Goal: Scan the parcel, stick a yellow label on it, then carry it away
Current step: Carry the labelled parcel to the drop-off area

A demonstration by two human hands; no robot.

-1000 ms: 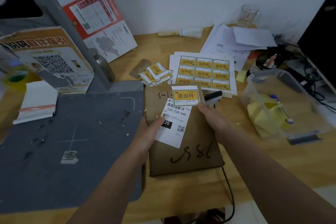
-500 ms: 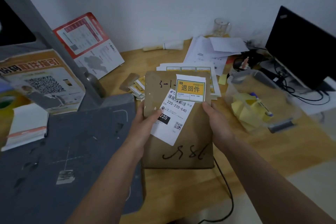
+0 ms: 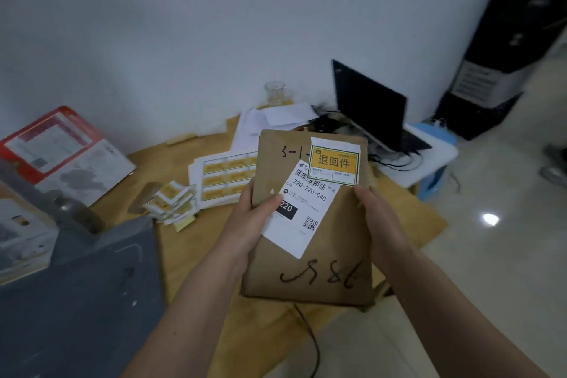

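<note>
— Where's the parcel (image 3: 310, 261)?
— Up off the counter (image 3: 196, 255), held in front of the monitor (image 3: 368, 107). The yellow label (image 3: 333, 165) sits on its top right corner, overlapping the white shipping label (image 3: 302, 212).
— And each grip?
— The left hand (image 3: 250, 224) holds the left edge, thumb on the white label; the right hand (image 3: 379, 218) clasps the right edge.

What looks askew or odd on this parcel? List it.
On the parcel held by both hands, the yellow label overlaps the white shipping label, covering part of its barcode. The white label sits tilted. No tears visible.
</note>
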